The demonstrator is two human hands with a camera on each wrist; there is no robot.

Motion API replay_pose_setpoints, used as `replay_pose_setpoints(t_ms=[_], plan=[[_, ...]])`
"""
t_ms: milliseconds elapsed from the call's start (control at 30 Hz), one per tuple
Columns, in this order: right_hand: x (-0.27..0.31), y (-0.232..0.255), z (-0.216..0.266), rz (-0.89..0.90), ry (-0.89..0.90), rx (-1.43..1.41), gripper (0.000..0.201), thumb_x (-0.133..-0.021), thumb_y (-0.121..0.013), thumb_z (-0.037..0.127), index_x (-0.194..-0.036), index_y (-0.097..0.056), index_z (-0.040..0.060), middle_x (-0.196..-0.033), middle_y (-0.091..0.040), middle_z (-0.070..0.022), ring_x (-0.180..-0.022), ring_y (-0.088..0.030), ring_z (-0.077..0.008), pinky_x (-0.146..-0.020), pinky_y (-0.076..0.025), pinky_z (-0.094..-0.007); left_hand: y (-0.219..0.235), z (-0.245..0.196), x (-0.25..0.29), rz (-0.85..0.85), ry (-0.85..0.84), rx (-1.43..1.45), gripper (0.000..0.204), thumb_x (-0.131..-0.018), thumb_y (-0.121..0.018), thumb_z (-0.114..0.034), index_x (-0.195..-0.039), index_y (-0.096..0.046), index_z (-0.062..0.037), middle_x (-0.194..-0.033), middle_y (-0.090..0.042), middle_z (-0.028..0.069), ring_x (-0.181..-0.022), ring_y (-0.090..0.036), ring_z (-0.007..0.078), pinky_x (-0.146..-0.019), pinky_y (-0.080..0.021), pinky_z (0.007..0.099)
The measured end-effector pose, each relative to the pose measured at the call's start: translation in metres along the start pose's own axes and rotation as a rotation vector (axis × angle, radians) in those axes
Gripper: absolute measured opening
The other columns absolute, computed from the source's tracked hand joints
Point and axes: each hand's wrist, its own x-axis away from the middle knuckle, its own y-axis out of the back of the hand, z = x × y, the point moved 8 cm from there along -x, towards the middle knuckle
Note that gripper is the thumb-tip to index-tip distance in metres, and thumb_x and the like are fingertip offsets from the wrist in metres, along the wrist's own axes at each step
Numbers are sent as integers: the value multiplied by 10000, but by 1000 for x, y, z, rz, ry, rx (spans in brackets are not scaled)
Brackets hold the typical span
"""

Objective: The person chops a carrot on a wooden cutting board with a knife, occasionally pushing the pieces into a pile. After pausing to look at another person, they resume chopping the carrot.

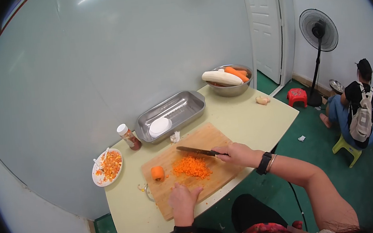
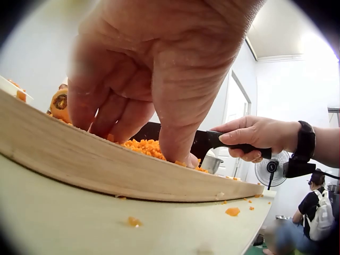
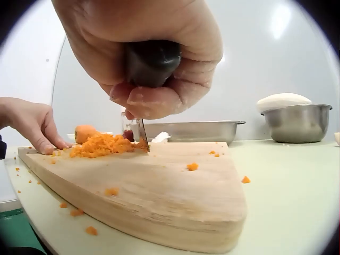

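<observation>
My right hand (image 1: 240,155) grips the black handle of a kitchen knife (image 1: 194,150), its dark blade along the far side of a heap of diced carrot (image 1: 193,167). In the right wrist view the fingers (image 3: 159,101) wrap round the handle, and the blade's edge comes down at the board beside the heap. My left hand (image 1: 185,202) rests its fingertips on the near edge of the wooden cutting board (image 1: 216,136), holding nothing. The left wrist view shows its thumb and fingers spread over the board's edge, close to the diced carrot. A carrot piece (image 1: 157,173) stands on the board's left part.
Left of the board are a plate of diced vegetables (image 1: 95,177) and a white-capped jar (image 1: 129,138). Behind stand a metal tray (image 1: 195,111) with a white round piece and a steel bowl (image 1: 231,90) of carrots and a white radish. Someone sits on a stool (image 1: 347,150) near a fan.
</observation>
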Motion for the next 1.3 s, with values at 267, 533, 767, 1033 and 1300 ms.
replay_pose_setpoints(t_ms=[267, 533, 767, 1033, 1300], plan=[[32, 22, 30, -168, 82, -183, 353, -986, -555, 273, -1297, -602, 113, -826, -668, -235, -740, -652, -407, -662, -524, -473, 1, -3, 0, -13, -11, -3, 648, -686, -808, -600, -838, -699, 21, -768, -699, 187, -738, -708, 332, -629, -556, 422], [38, -5, 27, -80, -6, -171, 348, -998, -540, 266, -1292, -603, 92, -832, -669, -245, -740, -657, -409, -671, -521, -483, 8, -3, 5, -63, -34, 5, 646, -674, -825, -578, -868, -672, 18, -729, -693, 181, -711, -705, 333, -607, -550, 420], [41, -14, 25, -124, 19, -114, 342, -1003, -526, 279, -1279, -603, 92, -799, -669, -226, -720, -657, -409, -666, -523, -493, -3, 1, -1, 10, 48, 10, 632, -685, -822, -569, -864, -676, 19, -800, -704, 196, -757, -710, 335, -644, -559, 422], [38, -9, 16, -167, 3, -97, 323, -998, -531, 275, -1256, -616, 103, -800, -671, -229, -728, -657, -419, -668, -523, -505, -2, -1, -1, 31, 39, -12, 636, -693, -810, -579, -862, -686, 21, -769, -703, 190, -741, -708, 341, -630, -560, 424], [35, -3, 14, -232, 23, -116, 318, -995, -526, 268, -1249, -606, 96, -799, -671, -225, -725, -655, -416, -658, -519, -502, -2, -2, 0, 21, -2, -16, 643, -700, -802, -583, -869, -688, 26, -748, -701, 183, -728, -710, 336, -616, -559, 425]])
